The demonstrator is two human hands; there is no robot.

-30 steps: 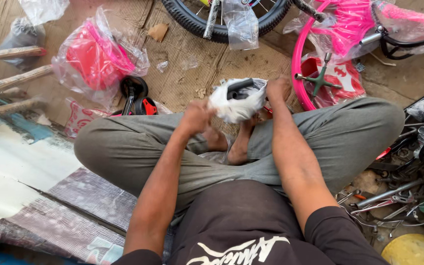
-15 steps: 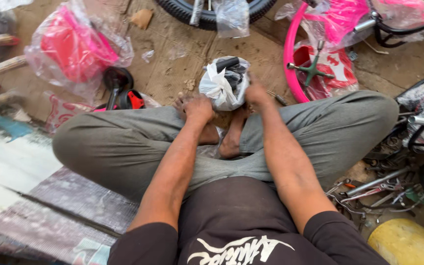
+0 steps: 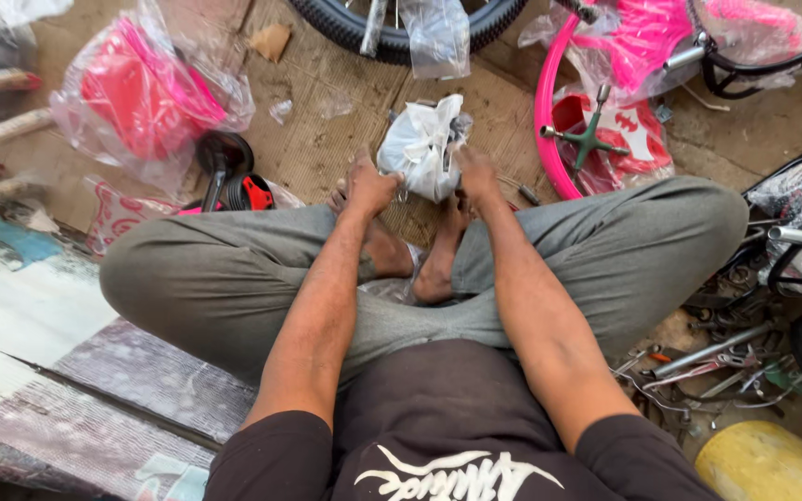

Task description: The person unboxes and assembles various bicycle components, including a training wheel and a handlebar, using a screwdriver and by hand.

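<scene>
I sit cross-legged in grey trousers on the ground. In front of my feet both hands hold a white plastic bag (image 3: 420, 147) with a dark part inside it. My left hand (image 3: 369, 186) grips the bag's lower left side. My right hand (image 3: 475, 173) pinches its right side. The bag rests low, just above the cardboard on the ground. What is inside the bag is mostly hidden by the plastic.
A pink part wrapped in clear plastic (image 3: 146, 93) lies at the far left. A black and red piece (image 3: 229, 176) sits by my left knee. A black tyre (image 3: 401, 28) is ahead, a pink bicycle frame (image 3: 587, 102) at the right, loose metal parts (image 3: 707, 362) and a yellow container (image 3: 772, 464) at my right.
The white bag has come down from chest height toward the ground in front of my feet. Both hands went down with it and still hold it.
</scene>
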